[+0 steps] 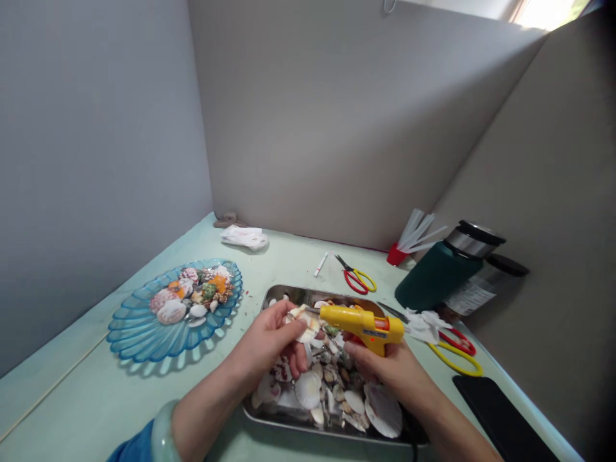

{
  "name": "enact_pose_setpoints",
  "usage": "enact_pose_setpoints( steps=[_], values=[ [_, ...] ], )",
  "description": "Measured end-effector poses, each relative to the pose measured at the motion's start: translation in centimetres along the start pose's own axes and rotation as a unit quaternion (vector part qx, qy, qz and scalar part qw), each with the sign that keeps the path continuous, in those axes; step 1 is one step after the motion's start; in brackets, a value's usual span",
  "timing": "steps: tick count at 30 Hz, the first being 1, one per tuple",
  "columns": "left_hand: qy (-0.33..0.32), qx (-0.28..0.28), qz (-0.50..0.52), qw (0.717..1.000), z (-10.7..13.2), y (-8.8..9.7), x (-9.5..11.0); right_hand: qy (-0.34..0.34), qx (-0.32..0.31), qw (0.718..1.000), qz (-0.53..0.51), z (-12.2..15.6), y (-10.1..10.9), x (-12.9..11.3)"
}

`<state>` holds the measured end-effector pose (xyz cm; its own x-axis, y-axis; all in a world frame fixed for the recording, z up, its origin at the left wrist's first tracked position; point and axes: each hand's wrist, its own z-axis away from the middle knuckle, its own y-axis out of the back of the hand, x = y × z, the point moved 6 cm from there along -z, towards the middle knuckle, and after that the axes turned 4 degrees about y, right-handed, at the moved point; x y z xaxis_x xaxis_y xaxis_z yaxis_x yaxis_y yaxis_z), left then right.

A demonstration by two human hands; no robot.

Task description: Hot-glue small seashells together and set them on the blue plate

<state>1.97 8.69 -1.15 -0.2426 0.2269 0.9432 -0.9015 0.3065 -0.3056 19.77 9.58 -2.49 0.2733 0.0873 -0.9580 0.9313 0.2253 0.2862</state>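
Observation:
A pale, scallop-like seashell [307, 323] sits pinched in the fingers of my left hand [276, 340]. My right hand [380, 362] grips a yellow hot glue gun [359, 321] by its handle. The gun points left, and its metal nozzle is at the shell; whether they touch I cannot tell. Both hands are above a metal tray [283, 414] holding many loose shells, among them a white scallop shell [308, 389] and a large grey-white one [384, 410] near the front right corner. Part of the tray is hidden behind my hands.
On the left stands a blue scalloped glass plate [137, 327] with shells and beads. Behind the tray lie scissors [355, 277], a white marker [321, 264] and a white bundle [244, 237]. To the right are glue sticks in a red cup [396, 255], a green bottle [436, 273], more scissors [455, 356] and a phone [503, 417].

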Motion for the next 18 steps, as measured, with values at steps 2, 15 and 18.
enact_pose_setpoints(
  steps=[2,15,18],
  values=[
    [-0.007,0.001,0.014,1.000,-0.05,0.23,-0.11,-0.009,0.002,1.000,-0.002,-0.01,0.06,0.24],
    [0.001,-0.014,0.016,1.000,0.06,-0.02,-0.08,0.003,0.000,1.000,-0.027,-0.12,-0.03,0.36],
    [0.013,-0.011,0.003,1.000,0.18,-0.20,-0.08,0.005,0.000,0.999,-0.033,-0.09,-0.03,0.35]
  ],
)
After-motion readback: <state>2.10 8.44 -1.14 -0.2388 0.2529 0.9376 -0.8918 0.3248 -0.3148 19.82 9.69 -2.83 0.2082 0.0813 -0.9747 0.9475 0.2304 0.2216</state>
